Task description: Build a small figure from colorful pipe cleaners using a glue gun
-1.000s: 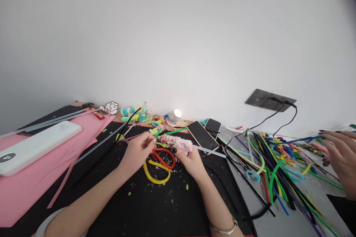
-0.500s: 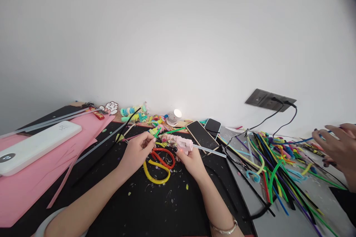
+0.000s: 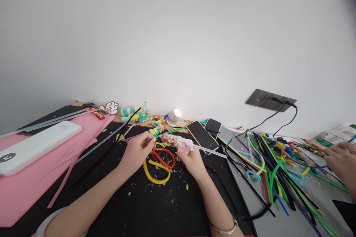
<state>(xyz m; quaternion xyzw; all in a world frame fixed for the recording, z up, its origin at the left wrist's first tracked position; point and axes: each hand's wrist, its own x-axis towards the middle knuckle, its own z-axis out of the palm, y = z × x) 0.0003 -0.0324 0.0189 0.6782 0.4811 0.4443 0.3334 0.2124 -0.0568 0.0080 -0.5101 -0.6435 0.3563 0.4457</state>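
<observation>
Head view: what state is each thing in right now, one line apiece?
glue gun, gripped in right hand, glue stick loaded at the back.
green piece, pinched by left hand near the gun's tip.
phones, lying face up, screens dark.
wall socket, two cables plugged in.

White power bank (image 3: 36, 146) is on the pink paper (image 3: 25, 189) to my left, two phones (image 3: 201, 135) lie by the wall, and the pipe cleaner heap (image 3: 278, 170) sprawls below the wall socket (image 3: 269, 100).
</observation>
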